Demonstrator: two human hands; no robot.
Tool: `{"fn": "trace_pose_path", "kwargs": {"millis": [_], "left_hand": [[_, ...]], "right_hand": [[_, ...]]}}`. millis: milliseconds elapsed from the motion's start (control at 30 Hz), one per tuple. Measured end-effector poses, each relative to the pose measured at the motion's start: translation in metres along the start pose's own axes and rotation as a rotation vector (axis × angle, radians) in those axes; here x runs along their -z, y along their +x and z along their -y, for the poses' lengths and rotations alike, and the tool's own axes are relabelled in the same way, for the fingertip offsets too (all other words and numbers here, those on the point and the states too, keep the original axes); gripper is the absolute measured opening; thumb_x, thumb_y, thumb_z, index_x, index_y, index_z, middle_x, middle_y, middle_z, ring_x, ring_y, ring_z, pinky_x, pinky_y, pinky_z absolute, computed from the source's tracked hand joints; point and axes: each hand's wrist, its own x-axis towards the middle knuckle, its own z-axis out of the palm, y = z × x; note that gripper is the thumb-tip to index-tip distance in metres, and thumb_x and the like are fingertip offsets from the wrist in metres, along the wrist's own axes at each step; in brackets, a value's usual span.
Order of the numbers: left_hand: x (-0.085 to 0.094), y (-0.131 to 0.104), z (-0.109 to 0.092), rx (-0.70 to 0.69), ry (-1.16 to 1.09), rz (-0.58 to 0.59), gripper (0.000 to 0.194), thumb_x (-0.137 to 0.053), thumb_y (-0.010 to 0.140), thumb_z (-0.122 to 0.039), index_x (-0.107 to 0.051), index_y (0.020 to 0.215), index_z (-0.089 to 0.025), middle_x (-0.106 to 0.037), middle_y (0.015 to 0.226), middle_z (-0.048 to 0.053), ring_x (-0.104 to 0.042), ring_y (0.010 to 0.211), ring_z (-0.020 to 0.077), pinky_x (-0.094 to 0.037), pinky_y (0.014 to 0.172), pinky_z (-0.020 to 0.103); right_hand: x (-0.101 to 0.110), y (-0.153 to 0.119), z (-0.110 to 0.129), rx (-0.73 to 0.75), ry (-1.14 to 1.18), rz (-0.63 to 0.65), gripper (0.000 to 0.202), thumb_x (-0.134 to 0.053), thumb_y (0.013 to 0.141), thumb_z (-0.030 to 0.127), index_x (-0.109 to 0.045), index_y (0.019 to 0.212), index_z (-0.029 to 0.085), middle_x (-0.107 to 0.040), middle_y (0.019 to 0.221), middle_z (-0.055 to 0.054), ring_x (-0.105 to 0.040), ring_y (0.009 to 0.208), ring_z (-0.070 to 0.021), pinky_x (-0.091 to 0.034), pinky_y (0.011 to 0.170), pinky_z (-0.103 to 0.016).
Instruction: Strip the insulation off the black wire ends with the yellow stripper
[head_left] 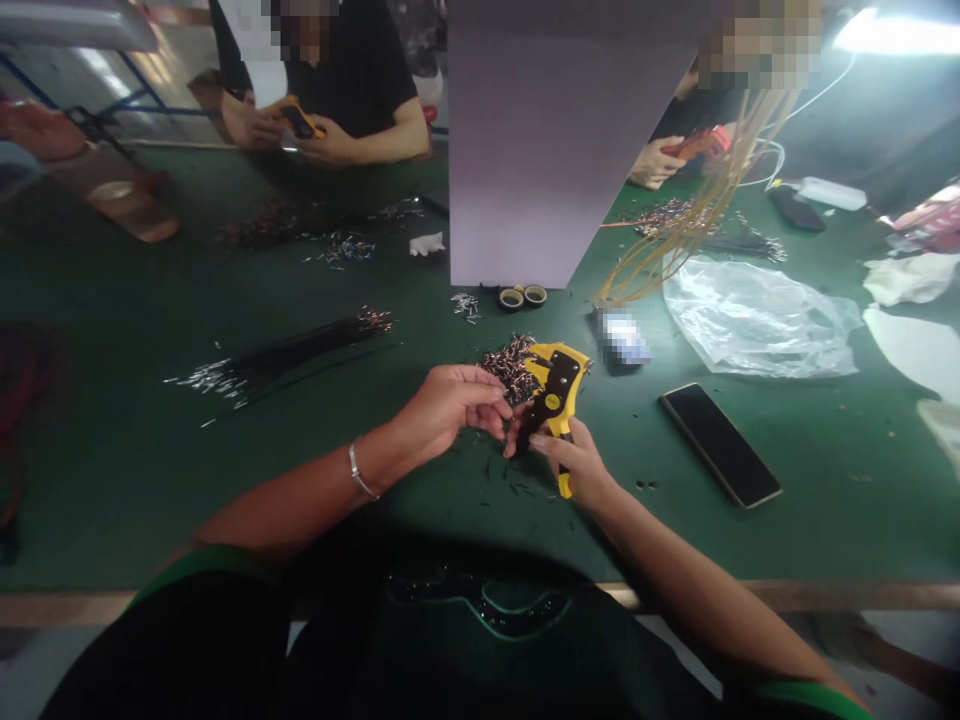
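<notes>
My right hand (574, 460) grips the handles of a yellow and black wire stripper (556, 385), its jaws pointing away from me. Close to its left, my left hand (465, 405) has thumb and fingertips drawn together in a pinch; what lies between them is too small to make out. Beyond both hands is a pile of short wires with copper-coloured ends (506, 365), partly hidden by the tool. A bundle of black wires (300, 350) lies to the left, with silvery tips at one end and copper at the other. Dark scraps (517, 488) are scattered below my hands.
A phone (720, 445) and a clear plastic bag (757, 315) lie to the right. Tape rolls (523, 297) sit before an upright grey panel (540, 150). Yellowish wires (682, 230) hang at right. Across the green table (112, 420), other people hold similar tools.
</notes>
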Motion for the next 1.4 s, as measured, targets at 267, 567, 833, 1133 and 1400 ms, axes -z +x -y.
{"fn": "trace_pose_path", "kwargs": {"millis": [267,567,833,1133,1400], "left_hand": [[0.007,0.005,-0.004,0.018,-0.042,0.011,0.007,-0.068,0.075,-0.015,-0.065,0.071,-0.011,-0.071,0.065,0.006,-0.062,0.047,0.0124,-0.056,0.055,0.031],[0.021,0.015,-0.007,-0.035,-0.002,-0.061,0.007,-0.064,0.080,-0.016,-0.064,0.073,-0.014,-0.068,0.064,0.004,-0.059,0.047,0.0109,-0.054,0.056,0.030],[0.045,0.075,-0.022,-0.226,0.216,-0.383,0.010,-0.066,0.079,-0.010,-0.063,0.070,-0.012,-0.061,0.057,0.000,-0.052,0.044,0.0074,-0.048,0.052,0.026],[0.061,0.148,-0.030,-0.297,0.376,-0.520,0.011,-0.065,0.072,0.001,-0.064,0.070,-0.010,-0.056,0.049,-0.003,-0.047,0.042,0.0048,-0.043,0.050,0.020],[0.095,0.147,-0.039,-0.395,0.638,-0.513,0.019,-0.069,0.072,-0.006,-0.072,0.090,-0.008,-0.067,0.066,0.004,-0.056,0.051,0.0074,-0.046,0.053,0.021]], "right_hand": [[0.000,0.001,0.006,-0.016,0.063,0.001,0.034,-0.069,0.073,0.027,-0.062,0.105,0.017,-0.070,0.078,-0.004,-0.067,0.068,-0.0226,-0.050,0.069,-0.038],[0.001,0.001,0.006,-0.038,0.014,-0.023,0.035,-0.069,0.073,0.029,-0.061,0.105,0.018,-0.069,0.079,-0.003,-0.066,0.067,-0.0224,-0.049,0.069,-0.038],[0.002,0.000,0.005,-0.020,-0.030,0.000,0.035,-0.070,0.075,0.029,-0.060,0.106,0.017,-0.070,0.081,-0.004,-0.067,0.069,-0.0221,-0.049,0.070,-0.037],[0.006,0.002,-0.006,0.017,-0.057,0.003,0.037,-0.071,0.077,0.034,-0.060,0.108,0.018,-0.069,0.083,-0.004,-0.067,0.069,-0.0219,-0.050,0.071,-0.038],[0.007,-0.001,-0.003,0.005,-0.062,0.020,0.037,-0.071,0.077,0.033,-0.061,0.110,0.019,-0.069,0.086,-0.005,-0.067,0.073,-0.0232,-0.052,0.074,-0.039]]}}
